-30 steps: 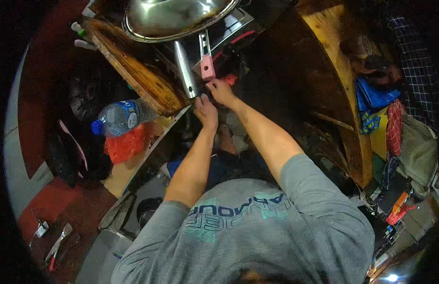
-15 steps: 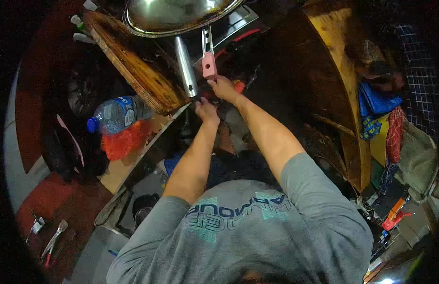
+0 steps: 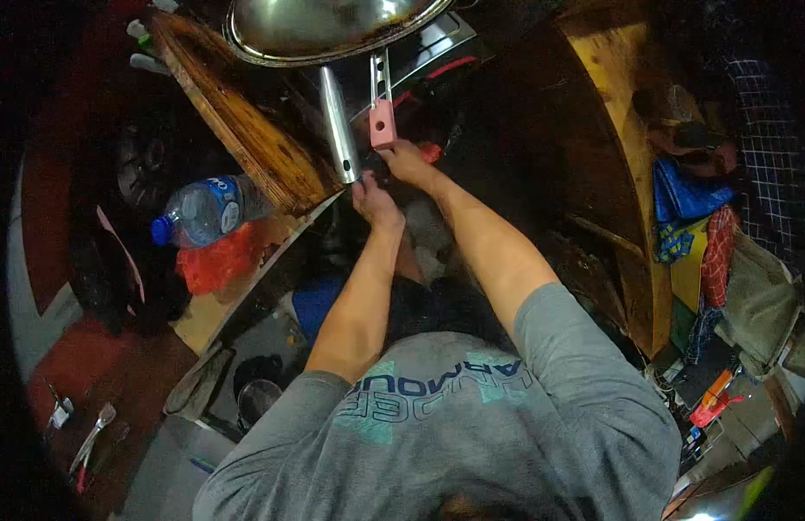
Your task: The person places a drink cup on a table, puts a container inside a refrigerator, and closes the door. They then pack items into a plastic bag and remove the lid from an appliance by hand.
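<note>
A large, shiny metal pan [image 3: 333,30] fills the top of the view, with a silver tubular handle [image 3: 339,130] pointing down towards me. Beside it hangs a slotted metal utensil handle with a pink grip [image 3: 382,124] that has a hole in it. My left hand [image 3: 378,207] is just below the end of the silver handle, fingers curled in. Close by, my right hand [image 3: 408,162] is at the lower end of the pink grip, its fingers bent and partly hidden. Whatever is between the fingers of either hand is too dark to make out.
Left of my hands leans a thick wooden board [image 3: 246,113]. A clear plastic bottle [image 3: 198,213] with a blue cap lies by a red net bag [image 3: 216,260]. A curved wooden panel [image 3: 632,174] stands on the right, with a blue cloth [image 3: 689,195] beyond it. Brushes [image 3: 98,430] lie lower left.
My left hand has shifted slightly, with its fingers lifted a little near the silver handle's end. My right hand stays almost in place. The view has tilted slightly.
</note>
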Motion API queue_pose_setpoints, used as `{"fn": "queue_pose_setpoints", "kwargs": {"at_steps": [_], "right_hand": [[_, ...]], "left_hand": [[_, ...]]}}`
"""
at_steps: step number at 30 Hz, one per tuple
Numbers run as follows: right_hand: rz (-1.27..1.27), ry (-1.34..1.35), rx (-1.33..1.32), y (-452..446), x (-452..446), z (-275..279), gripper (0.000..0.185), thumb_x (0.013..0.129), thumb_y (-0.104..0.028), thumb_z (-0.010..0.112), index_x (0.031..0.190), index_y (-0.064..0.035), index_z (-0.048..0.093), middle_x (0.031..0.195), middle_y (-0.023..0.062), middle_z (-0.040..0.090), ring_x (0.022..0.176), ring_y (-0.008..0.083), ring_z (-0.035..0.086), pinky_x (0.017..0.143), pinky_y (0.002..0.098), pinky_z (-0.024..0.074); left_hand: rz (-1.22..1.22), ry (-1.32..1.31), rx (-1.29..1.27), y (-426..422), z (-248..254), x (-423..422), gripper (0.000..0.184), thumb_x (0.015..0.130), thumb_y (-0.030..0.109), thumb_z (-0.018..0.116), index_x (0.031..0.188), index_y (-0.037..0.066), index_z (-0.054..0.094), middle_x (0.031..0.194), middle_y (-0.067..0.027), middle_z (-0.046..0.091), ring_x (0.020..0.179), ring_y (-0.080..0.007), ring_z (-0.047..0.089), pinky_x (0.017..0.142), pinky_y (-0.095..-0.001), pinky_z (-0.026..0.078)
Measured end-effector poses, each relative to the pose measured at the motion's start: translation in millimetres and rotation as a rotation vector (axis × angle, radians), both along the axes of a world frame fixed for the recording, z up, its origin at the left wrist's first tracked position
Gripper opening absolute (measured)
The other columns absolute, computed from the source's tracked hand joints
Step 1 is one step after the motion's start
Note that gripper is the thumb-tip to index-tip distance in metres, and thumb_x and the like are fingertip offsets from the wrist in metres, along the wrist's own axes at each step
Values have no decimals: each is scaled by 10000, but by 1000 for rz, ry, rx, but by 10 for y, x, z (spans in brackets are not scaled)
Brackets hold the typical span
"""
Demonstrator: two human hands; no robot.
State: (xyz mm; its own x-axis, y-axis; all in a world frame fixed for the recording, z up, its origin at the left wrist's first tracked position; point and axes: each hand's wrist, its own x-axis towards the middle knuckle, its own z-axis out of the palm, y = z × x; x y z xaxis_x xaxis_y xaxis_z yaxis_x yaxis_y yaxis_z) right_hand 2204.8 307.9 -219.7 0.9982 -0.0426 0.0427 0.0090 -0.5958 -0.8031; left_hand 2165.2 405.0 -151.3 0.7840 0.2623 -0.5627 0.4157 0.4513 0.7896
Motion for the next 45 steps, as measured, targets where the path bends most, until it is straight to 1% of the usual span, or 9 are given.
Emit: {"fn": "queue_pose_setpoints", "kwargs": {"at_steps": [1,3,6,10,11,23,26,40,45], "right_hand": [[3,2,1,-16,19,109,346,946,-314,551,941,23,629,803,213,652,768,374,645,702,483,493],[-199,345,564,-80,39,228,338,959,-319,565,944,13,626,705,130,634,629,253,635,590,412,494],[-201,368,653,-241,31,235,326,963,-320,581,934,1,626,656,81,599,563,181,589,527,355,471],[-334,424,690,-435,14,-136,298,968,-307,587,921,-17,640,722,64,624,654,110,578,580,300,451],[-298,507,522,-543,-13,468,284,962,-312,604,936,-33,649,767,40,634,685,87,563,601,276,442],[-329,478,714,-1237,-316,1168,217,987,-265,572,967,-59,638,810,-17,582,733,84,524,707,261,454],[-297,355,756,-1526,-526,1446,230,958,-266,603,913,-43,635,752,-23,578,680,88,527,638,279,441],[-227,83,523,-2778,-1587,4417,204,949,-270,634,911,-70,619,820,-31,579,765,70,538,744,249,455],[-80,-3,786,-3187,-1585,5188,211,942,-287,639,891,-83,625,792,-34,553,749,73,535,739,252,469]], "left_hand": [[3,2,1,-11,-34,-17,213,997,213,505,1094,39,581,1021,-97,595,885,-237,562,757,-368,474],[-429,-404,512,-58,-30,-28,201,986,166,498,1077,7,583,1011,-132,591,902,-252,559,792,-351,454],[-600,-492,568,-70,169,-64,165,985,152,502,1028,7,567,949,-97,601,884,-197,564,798,-327,443],[-818,-521,469,-88,393,-306,154,945,114,537,1022,-13,576,934,-145,582,853,-276,563,776,-356,447],[-828,-465,449,-127,368,-391,154,950,123,533,1024,-1,589,939,-144,594,845,-271,578,774,-346,451],[-853,-134,150,22,174,-1041,164,978,149,539,948,4,611,899,-47,602,850,-128,560,785,-292,456],[-874,13,62,94,177,-1200,126,992,103,514,1017,11,595,1002,-45,598,958,-133,574,922,-336,497],[-815,109,49,178,1032,-1553,27,956,62,545,960,35,550,948,-52,571,888,-179,606,838,-356,572],[-789,14,113,61,1435,-1621,73,963,95,557,915,41,564,992,-44,607,859,-154,624,791,-313,556]]}}
